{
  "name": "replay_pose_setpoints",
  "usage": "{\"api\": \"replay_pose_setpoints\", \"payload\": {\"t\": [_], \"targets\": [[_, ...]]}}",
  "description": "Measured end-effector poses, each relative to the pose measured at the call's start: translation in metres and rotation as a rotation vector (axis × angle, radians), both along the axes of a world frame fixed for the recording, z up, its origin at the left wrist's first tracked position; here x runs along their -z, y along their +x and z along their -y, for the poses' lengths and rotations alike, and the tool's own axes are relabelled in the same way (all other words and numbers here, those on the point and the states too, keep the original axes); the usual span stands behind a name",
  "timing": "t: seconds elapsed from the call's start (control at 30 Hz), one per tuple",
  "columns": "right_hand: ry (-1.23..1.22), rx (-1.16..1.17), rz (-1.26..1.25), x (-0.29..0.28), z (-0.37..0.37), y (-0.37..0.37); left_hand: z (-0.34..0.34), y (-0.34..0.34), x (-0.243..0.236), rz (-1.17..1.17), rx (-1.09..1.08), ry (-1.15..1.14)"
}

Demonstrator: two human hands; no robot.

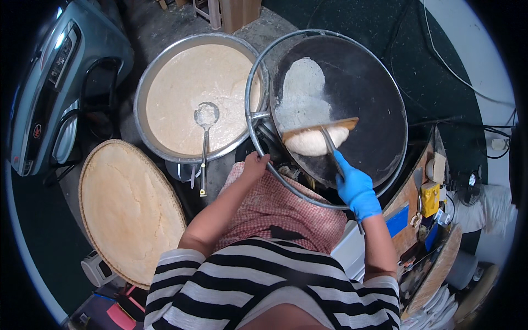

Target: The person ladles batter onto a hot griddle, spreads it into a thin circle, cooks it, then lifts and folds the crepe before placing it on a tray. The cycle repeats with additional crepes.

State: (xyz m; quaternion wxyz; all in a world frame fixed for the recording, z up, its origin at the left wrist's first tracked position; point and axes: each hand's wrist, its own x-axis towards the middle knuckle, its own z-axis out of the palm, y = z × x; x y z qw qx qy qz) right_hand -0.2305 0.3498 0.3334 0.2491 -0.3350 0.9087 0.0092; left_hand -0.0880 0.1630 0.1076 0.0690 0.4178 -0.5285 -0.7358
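At far left, a grey-blue machine (82,93) is partly lost in the view's dark rim. A round tan disc (124,203) is partly covered by a striped sleeve (176,275). A batter basin (141,104) is overlapped at its right by a metal ring (248,104); a ladle (206,137) is rested in it. The ring is touched by the left hand (257,166), its fingers curled; whether it is gripped cannot be told. Inside the ring, a dark pan (368,82) is partly coated with a pale layer (304,82). Dough (313,143) is seen against a wooden scraper (345,123), whose handle is enclosed by the blue-gloved right hand (355,184), fingers closed. Clutter (430,199) at right is hard to make out.
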Motion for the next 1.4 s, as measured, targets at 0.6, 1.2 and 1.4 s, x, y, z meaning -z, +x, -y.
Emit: {"api": "replay_pose_setpoints", "payload": {"t": [0.6, 1.2, 1.4], "targets": [[-0.080, -0.006, -0.045, 0.001, -0.003, -0.019, -0.062, 0.014, 0.001, 0.017, -0.117, 0.150], [-0.209, -0.109, -0.083, 0.021, 0.039, -0.016, 0.082, -0.024, -0.007, 0.044, 0.105, 0.046], [-0.049, -0.062, -0.001, 0.000, -0.015, -0.002, 0.043, 0.017, -0.001, -0.058, 0.019, 0.101]]}}
